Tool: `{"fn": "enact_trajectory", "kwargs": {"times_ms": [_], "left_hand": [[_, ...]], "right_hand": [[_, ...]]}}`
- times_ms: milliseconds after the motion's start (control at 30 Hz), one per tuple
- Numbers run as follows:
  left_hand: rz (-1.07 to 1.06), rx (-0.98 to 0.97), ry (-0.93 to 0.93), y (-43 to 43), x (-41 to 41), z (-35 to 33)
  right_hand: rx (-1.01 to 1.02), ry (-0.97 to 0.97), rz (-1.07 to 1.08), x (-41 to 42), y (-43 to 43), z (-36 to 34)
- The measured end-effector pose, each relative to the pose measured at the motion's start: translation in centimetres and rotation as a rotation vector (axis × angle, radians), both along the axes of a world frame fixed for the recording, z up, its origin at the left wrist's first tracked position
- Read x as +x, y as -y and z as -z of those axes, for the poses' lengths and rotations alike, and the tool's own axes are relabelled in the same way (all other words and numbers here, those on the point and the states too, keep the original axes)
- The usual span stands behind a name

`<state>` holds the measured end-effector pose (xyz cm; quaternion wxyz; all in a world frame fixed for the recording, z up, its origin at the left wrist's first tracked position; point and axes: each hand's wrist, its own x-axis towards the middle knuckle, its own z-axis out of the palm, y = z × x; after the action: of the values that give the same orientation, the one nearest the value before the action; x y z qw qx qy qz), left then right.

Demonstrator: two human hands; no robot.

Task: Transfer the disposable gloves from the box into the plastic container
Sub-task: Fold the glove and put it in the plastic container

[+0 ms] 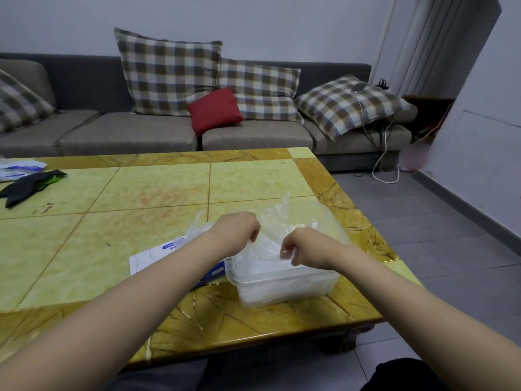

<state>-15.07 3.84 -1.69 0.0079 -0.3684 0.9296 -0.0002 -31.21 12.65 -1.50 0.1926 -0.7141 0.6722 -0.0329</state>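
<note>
both hands [238, 231] [306, 246] pinching clear gloves [275, 221] over plastic container [284, 286]

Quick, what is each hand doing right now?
Left hand: pinching the clear gloves.
Right hand: pinching the same gloves.

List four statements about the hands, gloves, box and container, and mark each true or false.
1. The left hand and the right hand both pinch the gloves above the container. True.
2. The container stands on the sofa. False: it stands on the table, near its front edge.
3. The box lies on the table to the left of the container. True.
4. The small cushion on the sofa is blue. False: it is red.
</note>
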Motion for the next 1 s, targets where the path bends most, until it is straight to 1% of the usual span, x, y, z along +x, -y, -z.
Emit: {"fn": "enact_trajectory", "kwargs": {"times_ms": [133, 200, 267, 300, 333, 367, 400, 433, 467, 533, 600, 633, 733, 867, 1000], "left_hand": [[0.049, -0.084, 0.310, -0.2, -1.0, 0.4], [0.051, -0.075, 0.427, -0.2, -1.4, 0.7], [0.049, -0.056, 0.495, 0.0, -2.0, 1.1], [0.040, -0.053, 0.500, 0.0, -2.2, 1.3], [0.028, -0.052, 0.479, 0.0, -2.4, 1.4], [0.011, -0.045, 0.432, 0.0, -2.7, 1.5], [-0.006, -0.026, 0.371, 0.0, -2.9, 1.7], [-0.019, -0.002, 0.317, -0.2, -3.2, 1.8], [-0.024, 0.031, 0.284, -0.4, -3.4, 2.0], [-0.024, 0.119, 0.299, -0.8, -3.7, 2.6], [-0.026, 0.207, 0.402, -0.9, -3.9, 3.5], [-0.034, 0.240, 0.459, -0.9, -4.0, 3.8], [-0.061, 0.299, 0.564, -0.6, -4.2, 4.4], [-0.063, 0.328, 0.643, -0.4, -4.0, 4.7], [-0.047, 0.341, 0.685, -0.2, -3.9, 5.1]], "right_hand": [[0.210, 0.004, -0.060, 0.5, 1.5, 0.8], [0.304, 0.014, -0.074, 0.4, 2.1, 1.1], [0.376, 0.056, -0.060, 0.2, 2.5, 1.3], [0.369, 0.115, -0.035, 0.1, 2.5, 1.4], [0.310, 0.201, 0.002, -0.1, 2.5, 1.4], [0.203, 0.279, 0.043, -0.4, 2.5, 1.4], [0.079, 0.309, 0.066, -0.8, 2.5, 1.5], [-0.014, 0.284, 0.064, -1.3, 2.5, 1.6], [-0.038, 0.229, 0.038, -1.6, 2.4, 1.6], [0.081, 0.086, -0.046, -1.9, 2.2, 1.8], [0.234, -0.060, -0.087, -2.1, 2.4, 2.6], [0.276, -0.106, -0.097, -2.2, 2.6, 2.9], [0.338, -0.203, -0.128, -2.4, 3.7, 3.8], [0.420, -0.316, -0.127, -2.9, 4.8, 5.1], [0.471, -0.311, -0.099, -3.4, 4.9, 5.7]]}}
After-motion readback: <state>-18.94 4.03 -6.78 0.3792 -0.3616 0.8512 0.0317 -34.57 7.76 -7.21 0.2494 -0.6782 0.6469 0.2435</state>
